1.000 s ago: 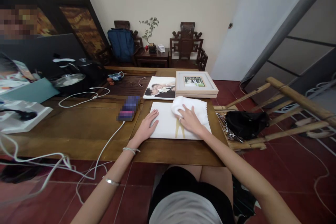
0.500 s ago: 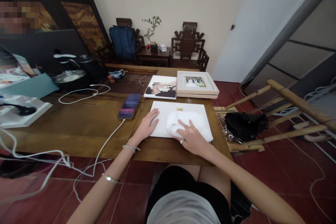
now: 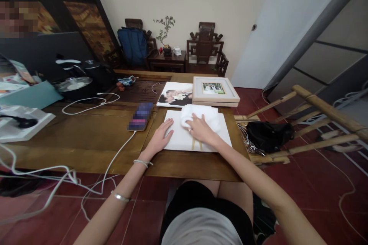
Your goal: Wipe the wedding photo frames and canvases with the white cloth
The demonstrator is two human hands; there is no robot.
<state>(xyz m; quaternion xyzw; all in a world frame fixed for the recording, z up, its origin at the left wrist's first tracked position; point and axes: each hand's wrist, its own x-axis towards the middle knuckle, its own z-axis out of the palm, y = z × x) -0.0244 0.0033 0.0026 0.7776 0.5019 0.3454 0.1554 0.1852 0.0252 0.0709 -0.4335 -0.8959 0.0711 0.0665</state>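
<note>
A flat white panel lies near the front edge of the wooden table, with two tan strips showing on its lower half. Flat on the panel's left edge rests my left hand, fingers stretched out. My right hand grips a folded white cloth and presses it onto the panel's upper part. The cloth hides that part and reaches past the panel's far edge. Behind it lie a photo print and, to the right, stacked pale picture frames with a photo in the top one.
A phone on a white charging cable lies left of the panel. Further left are a white power strip, a lidded pot and a kettle. A bamboo rack with a black bag stands right of the table.
My right hand has pushed the white cloth away from me, from the panel's near right part to its far edge. The tan strips now show. My left hand stays put.
</note>
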